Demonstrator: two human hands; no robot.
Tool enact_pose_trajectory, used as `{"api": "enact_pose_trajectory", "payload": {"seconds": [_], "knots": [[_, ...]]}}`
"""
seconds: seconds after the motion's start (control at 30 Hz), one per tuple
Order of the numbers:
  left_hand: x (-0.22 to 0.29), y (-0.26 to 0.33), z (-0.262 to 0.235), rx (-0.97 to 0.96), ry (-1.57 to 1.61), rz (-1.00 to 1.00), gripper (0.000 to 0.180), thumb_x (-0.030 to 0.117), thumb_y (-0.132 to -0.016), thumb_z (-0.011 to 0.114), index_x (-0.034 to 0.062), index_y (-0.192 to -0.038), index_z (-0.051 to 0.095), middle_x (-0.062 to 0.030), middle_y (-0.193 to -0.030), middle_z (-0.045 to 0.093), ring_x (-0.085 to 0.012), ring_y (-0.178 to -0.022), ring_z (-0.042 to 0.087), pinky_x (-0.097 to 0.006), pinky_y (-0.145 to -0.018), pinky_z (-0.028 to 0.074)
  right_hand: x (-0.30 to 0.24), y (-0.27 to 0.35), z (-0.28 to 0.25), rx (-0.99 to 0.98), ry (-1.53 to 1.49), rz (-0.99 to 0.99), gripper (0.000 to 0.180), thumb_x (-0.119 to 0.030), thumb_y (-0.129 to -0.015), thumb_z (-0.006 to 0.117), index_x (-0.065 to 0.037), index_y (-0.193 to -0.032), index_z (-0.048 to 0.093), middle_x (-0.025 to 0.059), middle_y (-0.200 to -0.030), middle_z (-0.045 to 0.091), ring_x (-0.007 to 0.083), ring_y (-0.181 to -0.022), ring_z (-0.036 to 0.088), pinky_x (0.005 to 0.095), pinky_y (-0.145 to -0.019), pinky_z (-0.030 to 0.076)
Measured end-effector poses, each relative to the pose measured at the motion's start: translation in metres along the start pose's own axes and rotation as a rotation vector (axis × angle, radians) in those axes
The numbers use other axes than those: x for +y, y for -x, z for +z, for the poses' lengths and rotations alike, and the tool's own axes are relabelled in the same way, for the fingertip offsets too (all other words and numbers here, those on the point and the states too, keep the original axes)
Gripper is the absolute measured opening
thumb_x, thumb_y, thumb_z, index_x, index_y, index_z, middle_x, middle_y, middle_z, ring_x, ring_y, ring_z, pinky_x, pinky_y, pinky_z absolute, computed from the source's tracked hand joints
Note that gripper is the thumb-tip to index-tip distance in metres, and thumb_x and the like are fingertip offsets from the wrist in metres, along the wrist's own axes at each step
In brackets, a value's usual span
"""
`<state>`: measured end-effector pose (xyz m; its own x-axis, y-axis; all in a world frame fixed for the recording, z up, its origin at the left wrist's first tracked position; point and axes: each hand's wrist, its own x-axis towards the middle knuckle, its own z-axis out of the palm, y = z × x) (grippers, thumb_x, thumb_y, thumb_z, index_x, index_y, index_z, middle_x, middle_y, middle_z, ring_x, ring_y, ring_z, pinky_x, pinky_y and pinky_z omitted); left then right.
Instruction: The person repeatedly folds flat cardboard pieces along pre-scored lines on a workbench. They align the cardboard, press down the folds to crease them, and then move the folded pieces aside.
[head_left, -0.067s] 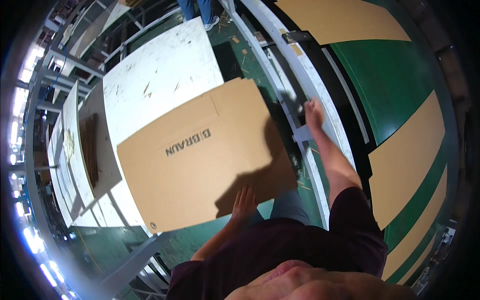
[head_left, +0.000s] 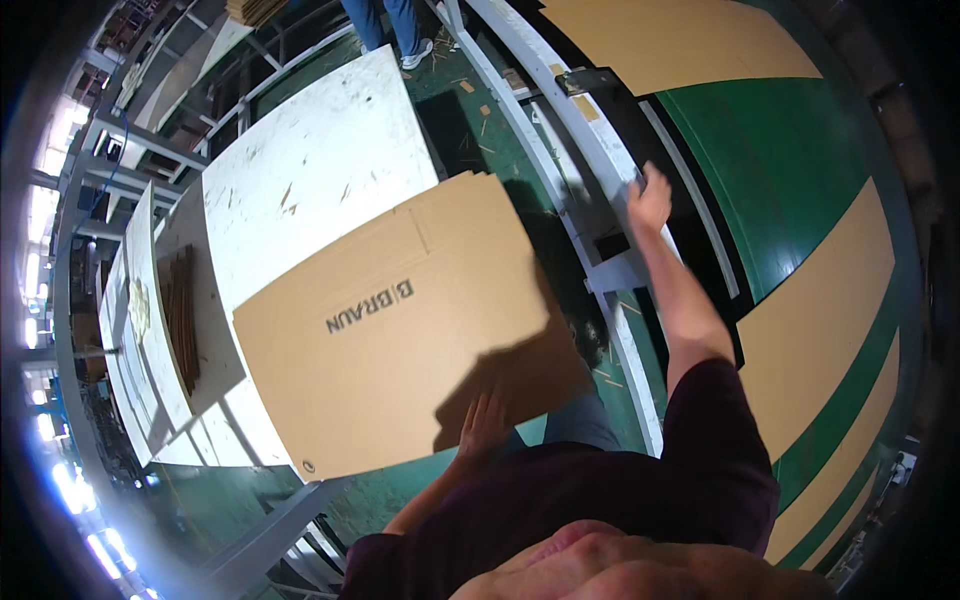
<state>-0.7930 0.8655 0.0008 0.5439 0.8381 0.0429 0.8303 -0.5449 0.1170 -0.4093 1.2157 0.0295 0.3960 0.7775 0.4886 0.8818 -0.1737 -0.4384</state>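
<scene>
A stack of flat brown cardboard sheets with dark print lies across a white table. On its near edge, in my shadow, my left hand rests flat with the fingers stretched out. To the right, my right hand is raised by the pale metal rail of a conveyor. Its fingers are partly spread and nothing shows in them. I cannot tell whether it touches the rail.
The conveyor's green belt carries several flat cardboard sheets. Beyond the white tabletop stand a person's legs. On the left, thin brown strips lean by a white panel. Scraps litter the green floor.
My right hand has moved right and slightly away from me, and its fingers have spread from a more closed shape. My left hand stays on the cardboard. The view has shifted slightly.
</scene>
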Motion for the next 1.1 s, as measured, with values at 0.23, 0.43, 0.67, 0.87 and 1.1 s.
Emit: {"api": "enact_pose_trajectory", "payload": {"seconds": [0.23,0.43,0.67,0.87,1.1], "knots": [[0.007,-0.001,-0.02,0.062,0.236,-0.191,0.048,0.022,-0.082,0.064,0.0074,-0.126,0.052,-0.0164,-0.134,0.045,-0.0335,-0.124,0.045,-0.046,-0.1,0.042,0.041,-0.189,0.094,-0.084,0.643,-0.164,0.053,-0.012,-0.084,0.053,-0.011,-0.135,0.04,0.0143,-0.143,0.036,0.0371,-0.136,0.025,0.0497,-0.108,0.024],[0.008,0.01,-0.009,-0.08,0.195,-0.184,0.043,0.02,-0.08,0.066,0.0064,-0.119,0.055,-0.0156,-0.128,0.047,-0.0368,-0.121,0.046,-0.049,-0.099,0.042,0.066,-0.251,0.156,-0.231,0.482,-0.288,0.025,-0.012,-0.085,0.045,-0.005,-0.108,0.053,0.0153,-0.113,0.056,0.0329,-0.108,0.053,0.044,-0.089,0.044],[-0.001,0.002,0.008,-0.039,0.223,-0.169,0.04,0.022,-0.081,0.064,0.006,-0.117,0.055,-0.0151,-0.127,0.048,-0.0358,-0.12,0.046,-0.047,-0.098,0.043,-0.003,-0.214,-0.044,-0.115,-0.118,-0.625,0.021,-0.018,-0.084,0.053,-0.004,-0.099,0.06,0.016,-0.092,0.065,0.0313,-0.08,0.064,0.0397,-0.068,0.051],[-0.001,0.01,0.016,0.01,0.15,-0.089,0.04,0.024,-0.082,0.062,0.0058,-0.116,0.055,-0.0149,-0.127,0.048,-0.0347,-0.119,0.047,-0.046,-0.097,0.044,-0.119,-0.205,-0.343,0.453,-0.311,-0.243,0.021,-0.02,-0.084,0.068,-0.001,-0.091,0.066,0.0098,-0.088,0.069,0.0174,-0.081,0.066,0.0317,-0.071,0.053],[-0.016,0.014,0.042,0.09,-0.024,0.088,0.04,0.026,-0.082,0.06,0.0056,-0.115,0.056,-0.0144,-0.125,0.049,-0.0333,-0.118,0.047,-0.045,-0.096,0.045,0.071,-0.286,-0.298,0.689,-0.186,0.149,0.057,-0.031,-0.067,0.079,0.001,-0.108,0.057,0.0162,-0.105,0.065,0.0262,-0.095,0.063,0.0381,-0.082,0.049]]}}
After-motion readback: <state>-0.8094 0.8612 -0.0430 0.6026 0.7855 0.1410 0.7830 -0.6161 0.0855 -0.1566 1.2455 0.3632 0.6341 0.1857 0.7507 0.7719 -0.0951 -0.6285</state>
